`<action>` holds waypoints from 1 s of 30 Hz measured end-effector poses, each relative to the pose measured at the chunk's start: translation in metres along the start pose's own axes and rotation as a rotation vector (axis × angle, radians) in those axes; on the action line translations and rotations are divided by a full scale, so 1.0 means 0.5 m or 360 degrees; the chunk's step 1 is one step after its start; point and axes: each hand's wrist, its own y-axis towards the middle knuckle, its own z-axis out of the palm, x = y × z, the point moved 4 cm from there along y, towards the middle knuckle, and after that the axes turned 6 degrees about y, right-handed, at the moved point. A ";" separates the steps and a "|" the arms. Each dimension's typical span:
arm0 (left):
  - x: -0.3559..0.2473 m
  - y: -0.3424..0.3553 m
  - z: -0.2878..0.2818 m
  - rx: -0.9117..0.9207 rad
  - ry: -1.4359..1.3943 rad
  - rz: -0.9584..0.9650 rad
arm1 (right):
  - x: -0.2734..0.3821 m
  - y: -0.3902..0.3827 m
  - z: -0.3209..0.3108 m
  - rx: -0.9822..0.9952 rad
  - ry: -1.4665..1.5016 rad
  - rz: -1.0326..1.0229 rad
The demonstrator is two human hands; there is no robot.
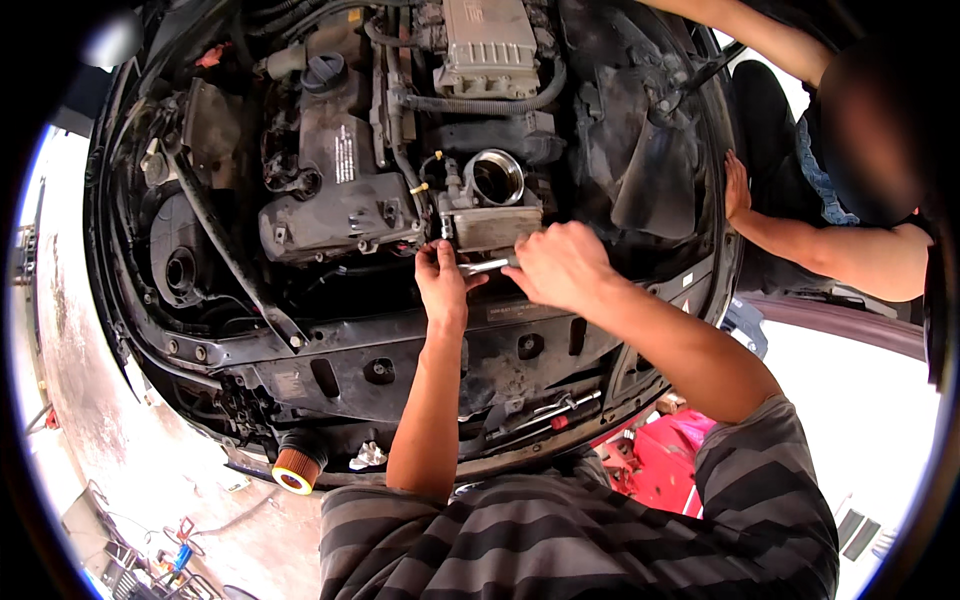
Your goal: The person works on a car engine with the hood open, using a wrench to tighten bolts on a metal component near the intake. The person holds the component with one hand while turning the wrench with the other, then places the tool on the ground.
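My right hand (565,265) is closed around the handle of a silver ratchet wrench (487,266). At the wrench's other end my left hand (443,285) is closed too, its fingertips pinching near the tool's head beside a small upright metal fitting (446,226). Both hands are at the front of the engine, just below a throttle body (496,178) with a round, open metal bore. Left of them sits the dark engine cover (340,205). My fingers partly hide the wrench's head, and what it sits on is out of sight.
Another person's hand (737,185) rests on the right fender. An orange pleated filter (297,468) stands at the front left edge, and a long silver tool (550,412) lies along the front. A metal brace (225,245) crosses the left of the bay.
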 end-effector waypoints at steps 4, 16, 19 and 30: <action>-0.016 -0.014 0.013 -0.0053 -0.0049 -0.0003 | -0.024 -0.009 0.026 -0.0469 -0.0017 -0.0104; -0.024 -0.021 0.024 -0.0128 0.0088 0.0158 | -0.057 -0.015 0.080 -0.0959 0.0068 -0.0190; -0.022 -0.023 0.019 -0.0155 0.0119 0.0193 | -0.057 -0.015 0.088 -0.1033 0.0102 -0.0204; -0.027 -0.019 0.022 -0.0200 0.0410 0.0262 | -0.078 -0.019 0.101 -0.0414 0.0360 -0.0126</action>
